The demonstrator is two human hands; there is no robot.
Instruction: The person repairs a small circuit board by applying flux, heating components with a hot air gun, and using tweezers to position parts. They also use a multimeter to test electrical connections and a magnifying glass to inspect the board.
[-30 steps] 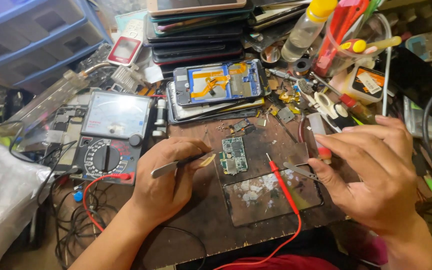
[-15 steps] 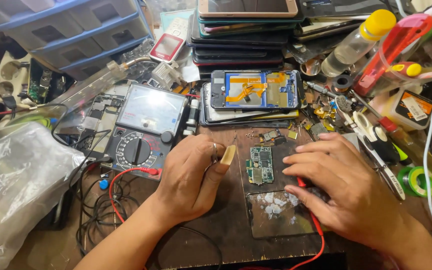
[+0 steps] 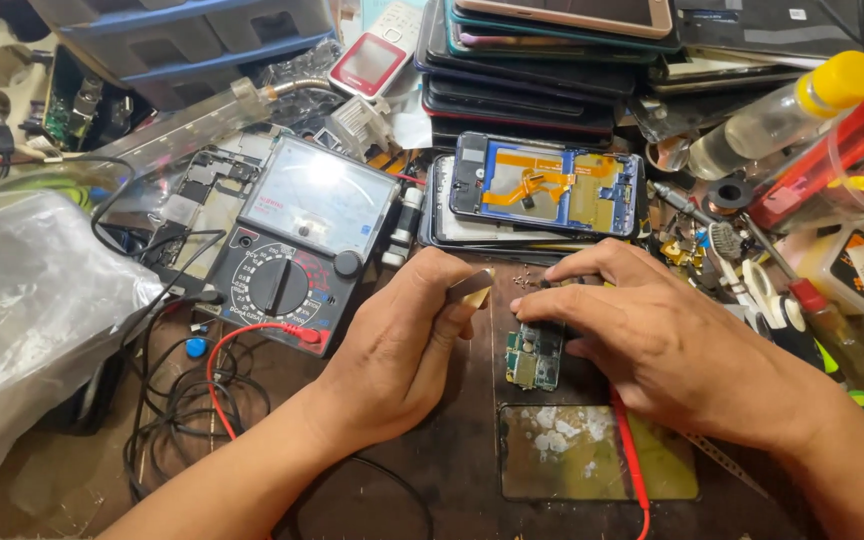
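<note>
A small green circuit board point(image 3: 535, 360) lies on the dark brown bench. My left hand point(image 3: 402, 345) is closed around metal tweezers point(image 3: 469, 288), whose tip points at the board's upper left corner. My right hand point(image 3: 657, 335) reaches in from the right with bent fingers. Its fingertips press at the board's top edge and cover part of it. A red probe lead point(image 3: 632, 455) comes out from under my right palm and runs toward me. What the fingertips pinch is hidden.
An analog multimeter point(image 3: 292, 250) sits left of my hands among tangled leads. An opened phone with a blue frame point(image 3: 552, 190) lies behind them, below a stack of phones point(image 3: 542, 70). A cracked glass panel point(image 3: 592, 450) lies in front. Plastic bag point(image 3: 32, 320) at left, bottles and tools at right.
My right hand has slid left over the circuit board, covering the red probe. My left hand has brought the tweezers up to the board's top corner. The view has come closer.
</note>
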